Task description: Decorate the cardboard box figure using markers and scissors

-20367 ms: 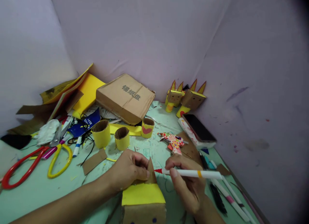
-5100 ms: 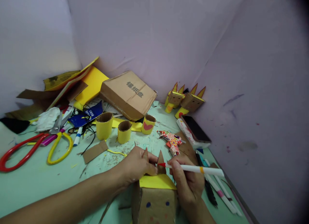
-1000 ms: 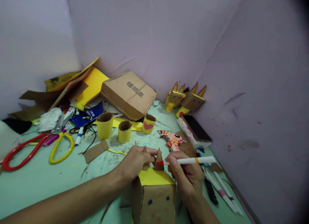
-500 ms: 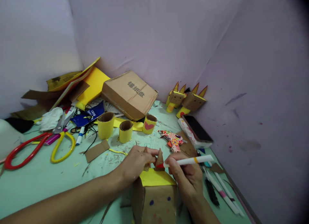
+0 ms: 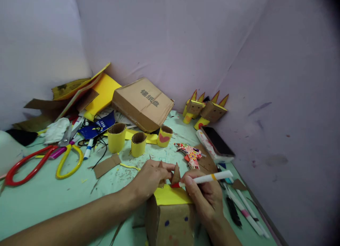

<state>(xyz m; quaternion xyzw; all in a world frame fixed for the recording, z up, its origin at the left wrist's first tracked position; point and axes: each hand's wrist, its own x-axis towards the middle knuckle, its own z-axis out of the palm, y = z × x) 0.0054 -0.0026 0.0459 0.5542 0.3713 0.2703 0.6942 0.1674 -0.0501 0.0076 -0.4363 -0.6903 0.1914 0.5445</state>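
A cardboard box head (image 5: 175,223) with drawn blue eyes stands in front of me, its top covered in yellow paper (image 5: 171,195). Two pointed brown cardboard horns (image 5: 176,175) rise from that top. My left hand (image 5: 152,177) reaches in from the left, its fingers closed around the back of the right-hand horn; the fingertips are partly hidden. In my right hand (image 5: 205,193) is a white marker (image 5: 209,177) with an orange band, gripped like a pen. Its red tip touches the base of the same horn, near the yellow paper.
Red-and-yellow-handled scissors (image 5: 69,150) lie at left. Yellow-wrapped cardboard rings (image 5: 138,145) and a brown carton (image 5: 143,102) are behind my hands. Two finished-looking horned figures (image 5: 212,111) stand at the back right. A phone (image 5: 217,141) and several markers (image 5: 245,212) lie right.
The marker's tip has shifted slightly left and down along the horn's base, with my right hand following. My left hand and the box head stay in place.
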